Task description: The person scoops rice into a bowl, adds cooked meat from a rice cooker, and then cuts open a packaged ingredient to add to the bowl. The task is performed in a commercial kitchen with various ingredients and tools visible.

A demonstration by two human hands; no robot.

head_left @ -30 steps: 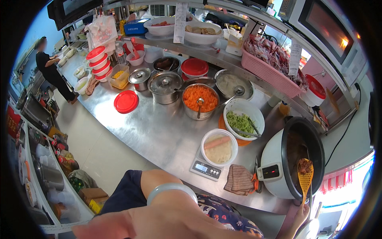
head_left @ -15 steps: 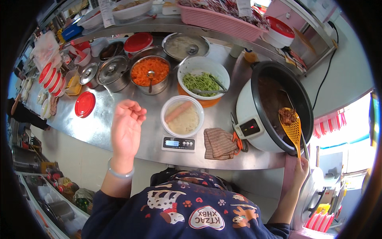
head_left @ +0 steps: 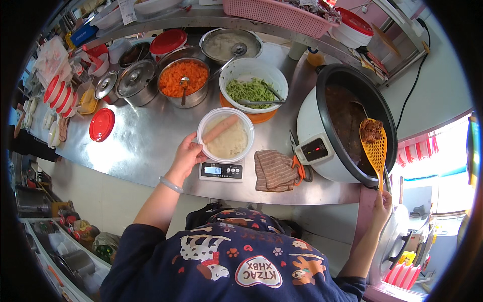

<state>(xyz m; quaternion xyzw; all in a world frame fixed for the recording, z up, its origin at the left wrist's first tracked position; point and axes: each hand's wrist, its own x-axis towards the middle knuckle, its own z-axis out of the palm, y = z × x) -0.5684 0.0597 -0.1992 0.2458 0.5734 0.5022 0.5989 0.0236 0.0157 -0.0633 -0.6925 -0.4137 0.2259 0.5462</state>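
Note:
A round clear plastic bowl (head_left: 202, 121) stands on a small digital scale (head_left: 236, 177), with a sausage (head_left: 220, 129) lying over pale, rice-like food (head_left: 229, 143). At its near left side, my left hand (head_left: 188, 155) has its fingers closed on the rim. My right hand (head_left: 382, 203) grips the handle of an orange slotted spoon (head_left: 374, 152). Brown, meat-like pieces (head_left: 371, 130) rest in the spoon's head, above the near right rim of a white cooker (head_left: 314, 123). Dark brown liquid (head_left: 342, 121) fills part of the cooker, and a ladle's handle leans out of it.
Behind the bowl stand a pot of shredded carrot (head_left: 191, 95) and a white bowl of green shreds (head_left: 257, 98) with tongs. A striped cloth (head_left: 274, 171) and orange-handled scissors (head_left: 301, 170) lie beside the scale. A red lid (head_left: 102, 125) sits left. A shelf (head_left: 201, 22) spans the back.
My left hand has come down and right, from raised in the air to the bowl's rim. The slotted spoon with its pieces has shifted slightly right and up over the cooker.

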